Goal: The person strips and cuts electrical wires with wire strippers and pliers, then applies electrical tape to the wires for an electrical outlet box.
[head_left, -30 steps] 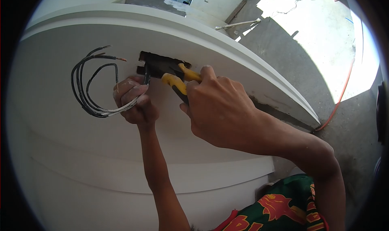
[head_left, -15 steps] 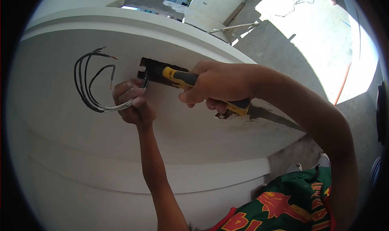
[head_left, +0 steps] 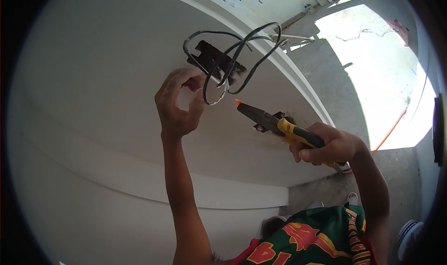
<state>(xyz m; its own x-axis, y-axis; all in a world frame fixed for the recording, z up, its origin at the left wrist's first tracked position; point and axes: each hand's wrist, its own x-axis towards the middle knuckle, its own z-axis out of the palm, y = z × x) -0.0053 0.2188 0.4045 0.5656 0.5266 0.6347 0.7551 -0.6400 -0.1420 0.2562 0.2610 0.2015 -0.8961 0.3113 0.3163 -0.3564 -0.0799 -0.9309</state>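
In the head view my right hand (head_left: 328, 144) is closed around the yellow-and-black handles of a pair of pliers (head_left: 263, 118). A small orange piece (head_left: 238, 102) shows at the tip of the jaws. My left hand (head_left: 179, 102) is raised beside the wall box with its fingers curved and apart from the thumb. Several black and white electrical wires (head_left: 240, 46) loop out of the dark recessed wall box (head_left: 212, 56), close to my left fingertips. No grip on them shows.
A second rough hole (head_left: 260, 127) opens in the white wall (head_left: 116, 102), behind the pliers. A raised white trim (head_left: 298, 81) runs along the wall's edge. Beyond it lie a sunlit concrete floor (head_left: 372, 65) and an orange tube-like strip (head_left: 389, 132).
My right hand has drawn the pliers back from the wall box, down and to the right. My left hand has let go of the wires, which now loop up and right. The camera view has turned.
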